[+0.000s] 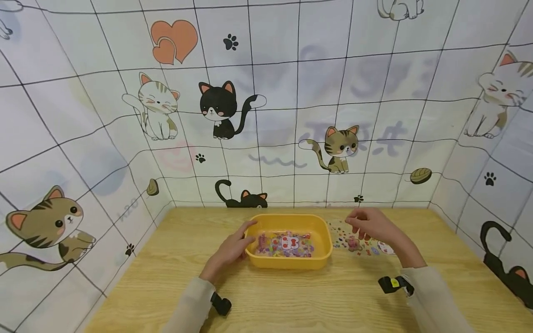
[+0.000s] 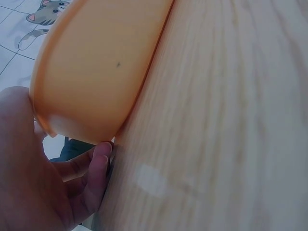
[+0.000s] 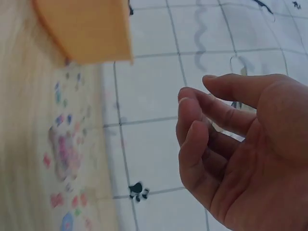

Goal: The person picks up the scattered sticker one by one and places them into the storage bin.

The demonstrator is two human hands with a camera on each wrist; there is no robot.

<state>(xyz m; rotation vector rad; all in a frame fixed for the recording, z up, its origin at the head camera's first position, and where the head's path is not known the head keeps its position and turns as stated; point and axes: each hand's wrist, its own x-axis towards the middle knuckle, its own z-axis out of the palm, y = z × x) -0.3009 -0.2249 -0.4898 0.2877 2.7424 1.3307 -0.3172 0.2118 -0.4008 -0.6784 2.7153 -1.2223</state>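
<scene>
A yellow plastic tub (image 1: 290,263) stands on the table, with a colourful, shiny packet (image 1: 266,245) inside bearing a white character face with red details. My left hand (image 1: 231,247) grips the tub's left end, thumb over the rim; in the left wrist view the other fingers of this left hand (image 2: 72,178) curl near its base. To the right of the tub my right hand (image 1: 372,224) is raised, fingers loosely bent, holding nothing. Below it, small bright pieces (image 1: 370,252) lie scattered around a larger pink piece (image 1: 354,243), blurred in the right wrist view.
The light wood table (image 1: 287,300) meets white gridded sheets (image 1: 279,175) with printed cats at the back and both sides. Black straps with small devices (image 1: 220,304) sit on both wrists.
</scene>
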